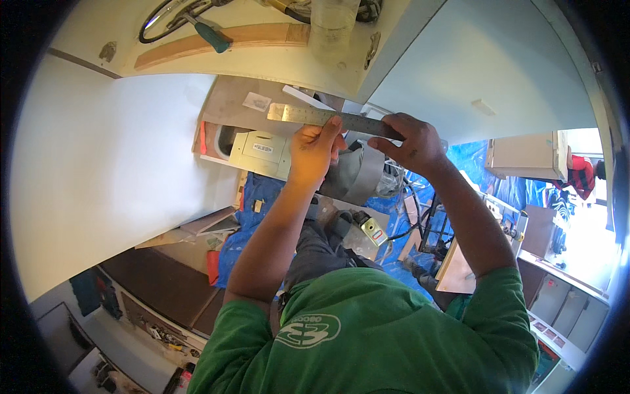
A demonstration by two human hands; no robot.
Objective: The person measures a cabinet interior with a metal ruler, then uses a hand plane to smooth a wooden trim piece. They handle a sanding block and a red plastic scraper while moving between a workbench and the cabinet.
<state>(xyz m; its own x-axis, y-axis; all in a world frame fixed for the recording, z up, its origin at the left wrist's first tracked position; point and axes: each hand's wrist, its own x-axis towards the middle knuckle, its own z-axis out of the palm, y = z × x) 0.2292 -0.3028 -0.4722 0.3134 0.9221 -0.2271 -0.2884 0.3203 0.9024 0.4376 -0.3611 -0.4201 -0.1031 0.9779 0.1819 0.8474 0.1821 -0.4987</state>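
From my remote seat I see the metal ruler [357, 123] held up in the air in front of the person's chest, its long axis running left to right — the bright, lit end pointing left and slightly away from the body, the darker end sloping gently toward the right. The left hand [317, 150] is clamped on it near the middle, thumb pressed on the face that I see; the right hand [415, 142] grips the darker end between thumb and fingers.

Beyond the ruler I make out a shelf [321, 71] carrying a curved wooden strip [262, 36], a green-handled tool [211, 37] lying across that strip, and a clear container [331, 26]. Below the ruler's left half sits a cream box [260, 153]; under its right half, a crumpled grey item [354, 172]. Farther below the ruler lies a yellow device [374, 230], with blue sheeting [398, 267] around there. Well to the ruler's right, another person's red-and-black sleeve [581, 176] shows.

The right hand covers part of the ruler, so I can't tell exactly where that end stops. The ruler's markings are too fine for me to read, and the clear container is cut off by the upper edge.
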